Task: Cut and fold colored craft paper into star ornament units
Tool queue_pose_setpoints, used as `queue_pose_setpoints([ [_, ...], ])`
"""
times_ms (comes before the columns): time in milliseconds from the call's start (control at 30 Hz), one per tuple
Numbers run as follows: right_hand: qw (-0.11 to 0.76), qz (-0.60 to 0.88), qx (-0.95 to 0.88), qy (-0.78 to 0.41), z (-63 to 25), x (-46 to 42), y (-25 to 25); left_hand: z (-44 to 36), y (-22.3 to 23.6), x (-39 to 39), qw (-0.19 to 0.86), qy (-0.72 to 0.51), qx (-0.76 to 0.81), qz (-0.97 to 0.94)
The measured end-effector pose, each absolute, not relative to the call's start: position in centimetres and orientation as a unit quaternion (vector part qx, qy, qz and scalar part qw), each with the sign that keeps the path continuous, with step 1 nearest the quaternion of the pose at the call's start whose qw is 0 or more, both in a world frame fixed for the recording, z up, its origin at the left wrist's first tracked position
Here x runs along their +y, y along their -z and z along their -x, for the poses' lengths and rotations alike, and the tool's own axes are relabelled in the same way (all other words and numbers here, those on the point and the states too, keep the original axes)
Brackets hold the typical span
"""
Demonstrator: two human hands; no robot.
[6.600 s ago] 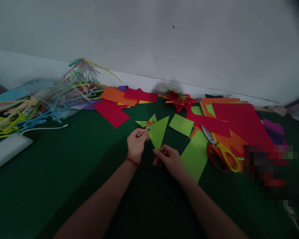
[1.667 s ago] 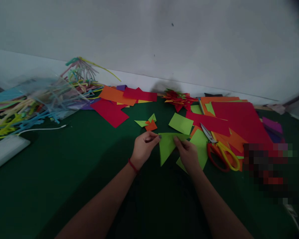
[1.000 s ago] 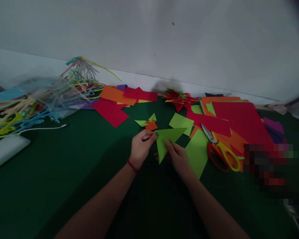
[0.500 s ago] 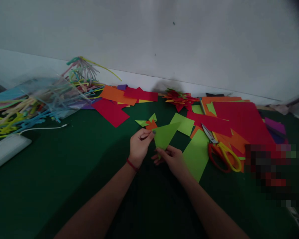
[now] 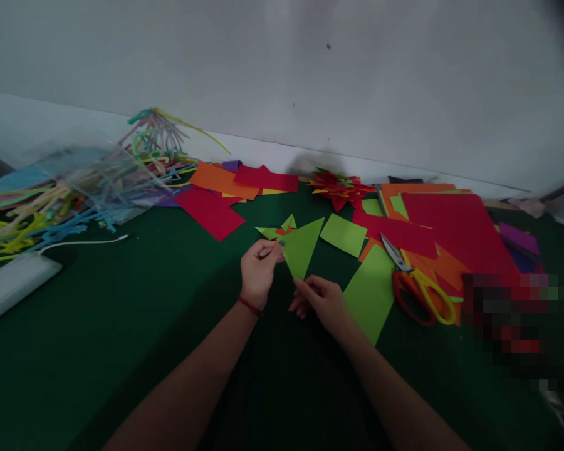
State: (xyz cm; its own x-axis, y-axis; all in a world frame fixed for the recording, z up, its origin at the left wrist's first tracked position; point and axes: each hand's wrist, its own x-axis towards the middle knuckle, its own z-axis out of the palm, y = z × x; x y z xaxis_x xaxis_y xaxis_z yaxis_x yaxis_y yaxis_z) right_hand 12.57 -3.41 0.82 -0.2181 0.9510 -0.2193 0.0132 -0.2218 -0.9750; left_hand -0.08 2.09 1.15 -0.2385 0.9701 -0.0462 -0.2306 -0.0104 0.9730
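A light green paper triangle (image 5: 304,245) is held up between my two hands. My left hand (image 5: 259,266) pinches its left corner between thumb and fingers; a red band circles that wrist. At the bottom corner, my right hand (image 5: 320,295) has its thumb and forefinger closed on the paper, the other fingers curled below. Just behind the triangle lies a small folded green and orange paper piece (image 5: 284,230), partly covered by my left hand and the triangle. A green paper square (image 5: 344,235) rests to the right of the triangle.
Scissors (image 5: 411,272) with red and yellow handles lie on paper at the right, near a large red sheet (image 5: 455,228). A layered red paper flower (image 5: 341,188) sits at the back. Pipe cleaners (image 5: 75,194) and a white power strip (image 5: 16,288) are at the left.
The green triangle has shifted slightly left and turned, its upper tip now pointing more upward. My left hand moved a little left; my right fingertips now pinch the very bottom corner.
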Motion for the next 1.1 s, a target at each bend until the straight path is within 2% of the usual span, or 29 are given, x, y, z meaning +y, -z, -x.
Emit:
queue_pose_setpoints([
  [300,0.376,0.489,-0.539,-0.574,-12.7,-3.7,-1.3,0.1,-1.4,2.0,0.500,-0.601,0.498,-0.376],
  [667,0.446,0.558,-0.481,-0.508,-16.5,-1.9,-1.5,-0.7,-1.1,1.0,0.568,-0.480,0.468,-0.477],
  [1100,0.466,0.575,-0.459,-0.491,-17.5,-1.9,-1.8,-0.3,-1.2,1.1,0.586,-0.478,0.461,-0.464],
])
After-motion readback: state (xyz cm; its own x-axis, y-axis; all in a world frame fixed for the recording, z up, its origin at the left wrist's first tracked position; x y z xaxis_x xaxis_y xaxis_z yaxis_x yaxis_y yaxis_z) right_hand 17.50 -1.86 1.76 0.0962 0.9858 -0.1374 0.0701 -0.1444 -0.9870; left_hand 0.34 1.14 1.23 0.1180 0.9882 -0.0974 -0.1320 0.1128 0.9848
